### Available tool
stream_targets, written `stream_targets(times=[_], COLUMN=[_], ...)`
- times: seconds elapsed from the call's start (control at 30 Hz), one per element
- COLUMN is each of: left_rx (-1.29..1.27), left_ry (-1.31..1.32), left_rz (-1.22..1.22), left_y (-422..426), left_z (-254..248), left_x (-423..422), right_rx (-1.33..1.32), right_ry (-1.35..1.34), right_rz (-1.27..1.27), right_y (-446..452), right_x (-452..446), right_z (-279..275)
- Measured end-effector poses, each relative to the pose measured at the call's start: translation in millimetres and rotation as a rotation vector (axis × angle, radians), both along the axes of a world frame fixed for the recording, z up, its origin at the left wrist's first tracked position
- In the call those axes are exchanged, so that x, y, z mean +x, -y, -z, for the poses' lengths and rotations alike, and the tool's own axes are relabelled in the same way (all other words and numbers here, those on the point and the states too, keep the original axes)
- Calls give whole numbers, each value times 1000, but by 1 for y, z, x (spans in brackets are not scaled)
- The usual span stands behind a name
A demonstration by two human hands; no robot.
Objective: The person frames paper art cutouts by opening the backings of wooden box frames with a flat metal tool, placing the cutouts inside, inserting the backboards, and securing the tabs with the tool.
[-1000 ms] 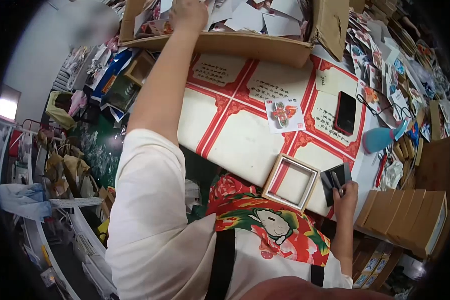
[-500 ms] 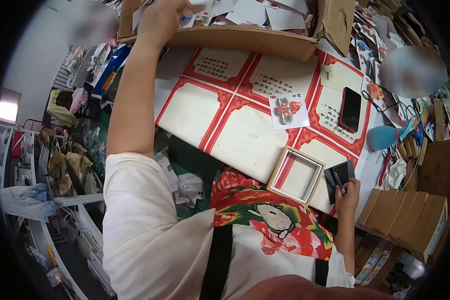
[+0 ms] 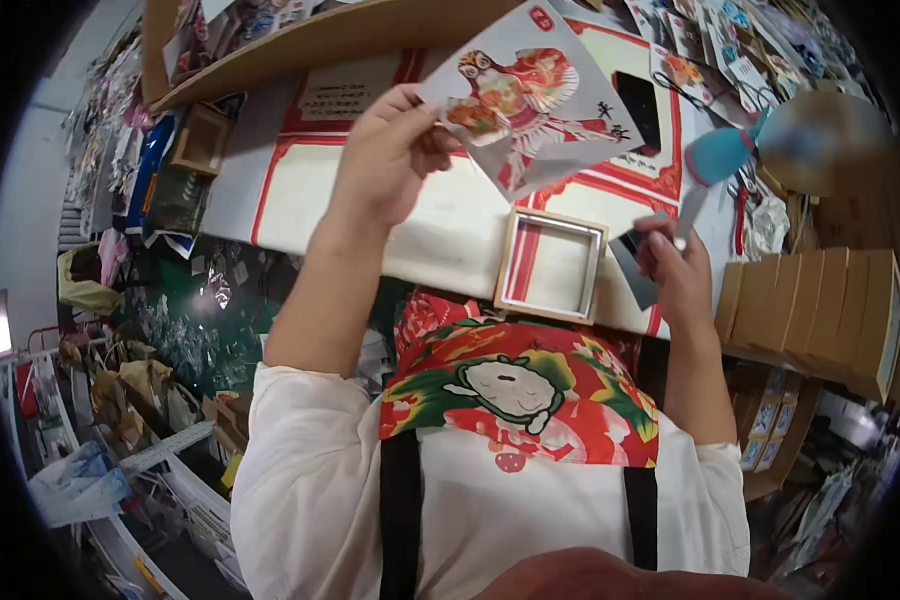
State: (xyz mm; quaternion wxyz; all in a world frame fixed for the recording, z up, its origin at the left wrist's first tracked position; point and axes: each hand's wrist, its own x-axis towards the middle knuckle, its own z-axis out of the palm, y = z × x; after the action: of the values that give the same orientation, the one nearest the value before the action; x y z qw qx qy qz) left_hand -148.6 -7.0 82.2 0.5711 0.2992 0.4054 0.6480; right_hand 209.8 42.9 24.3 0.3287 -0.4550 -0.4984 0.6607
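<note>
My left hand pinches the left corner of a white card printed with a red and orange winged figure, raised over the table. A tool with a grey blade is in my right hand, its fingers curled. Beside that hand lies a dark square panel, partly covered by the fingers. Between my hands, near the table's front edge, sits an open wooden frame with a white inner edge. The small card seen earlier does not show; the raised card covers that part of the table.
A cardboard box with cards stands at the back. To the right are a black phone, a blue bottle, a cable and piled cards. Brown boxes stand at the lower right. A small wooden box is at the left.
My left hand has come from the cardboard box to above the table, now with a card in it. My right hand has lifted slightly, and its tool points upward. The camera view has shifted.
</note>
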Motion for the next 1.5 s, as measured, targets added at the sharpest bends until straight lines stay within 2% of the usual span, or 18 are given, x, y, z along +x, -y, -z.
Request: stream_targets(times=[0.1,0.13,0.17,0.23,0.4,0.43,0.5,0.57,0.6,0.7,0.8,0.9,1.03,1.17,1.27,1.37,1.5], left_rx=[-167,-185,-198,-197,-193,-184,-143,-194,-186,-291,-353,-354,-447,-409,-388,-422,-415], left_ry=[178,169,159,158,158,151,147,-1,-198,-357,-580,-696,-667,-544,-593,-564,-536], left_rz=[112,178,240,292,372,388,357,115,33,-116,-56,5,70,91,102,101,127], left_y=[3,5,7,9,22,24,24,27,29,41,55,62,64,66,65,64,65], left_z=[34,42,49,57,69,71,75,74,78,92,100,108,111,116,122,115,119], left_x=[69,81,90,102,113,115,117,110,99,67,64,68,78,83,83,84,81], right_rx=[-253,-297,-423,-473,-607,-411,-388,-373,-352,-265,-194,-130,-75,-11,-33,-54,-58], right_ry=[-252,-306,-287,-353,-474,-532,-496,-410,-379,-212,-50,24,90,153,179,19,83], right_rz=[-51,-173,-66,-215,-211,-313,-200,-19,34,177,184,145,103,132,114,195,186], right_y=[9,5,12,20,31,32,33,37,37,41,44,45,50,50,47,50,53], right_x=[-34,-34,-44,-44,-26,-28,-26,-19,-14,-9,-10,-12,-18,-26,-25,-22,-29], right_z=[-11,8,0,4,25,14,17,16,18,31,36,45,35,33,34,33,30])
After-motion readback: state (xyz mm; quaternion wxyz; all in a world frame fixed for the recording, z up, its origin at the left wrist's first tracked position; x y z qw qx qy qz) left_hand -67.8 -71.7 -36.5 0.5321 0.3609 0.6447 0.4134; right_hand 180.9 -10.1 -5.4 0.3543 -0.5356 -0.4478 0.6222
